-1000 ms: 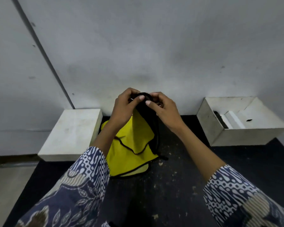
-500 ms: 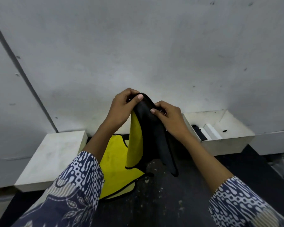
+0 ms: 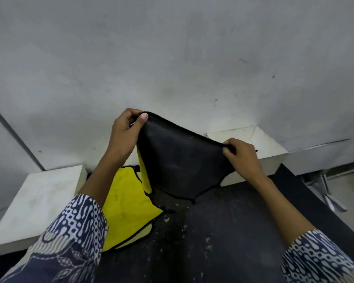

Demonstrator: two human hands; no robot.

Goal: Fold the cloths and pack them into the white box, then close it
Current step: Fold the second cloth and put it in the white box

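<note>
Nearest to us, our two patterned sleeves (image 3: 70, 237) reach forward over the dark, speckled bench (image 3: 202, 237). Below and to the left of our fingers, a yellow cloth (image 3: 127, 209) with black edging lies flat on the bench, with another yellow layer showing under its near edge. To the left of that cloth sits a flat white lid (image 3: 37, 203), resting on the bench near the wall. Further out, our left hand (image 3: 125, 131) pinches one top corner of a black cloth (image 3: 180, 162), thumb pressed against curled fingers, and our right hand (image 3: 241, 154) grips the opposite top corner with its fingers curled round the edge. The black cloth hangs spread between both hands, its top edge sloping down from left to right, its lower corner just above the bench or touching it; we cannot tell which. A strip of its yellow reverse side shows below the left hand. Behind the right hand and partly hidden by the black cloth stands the white box (image 3: 268, 152), open at the top, against the grey wall (image 3: 172, 58). What lies inside it we cannot tell.
</note>
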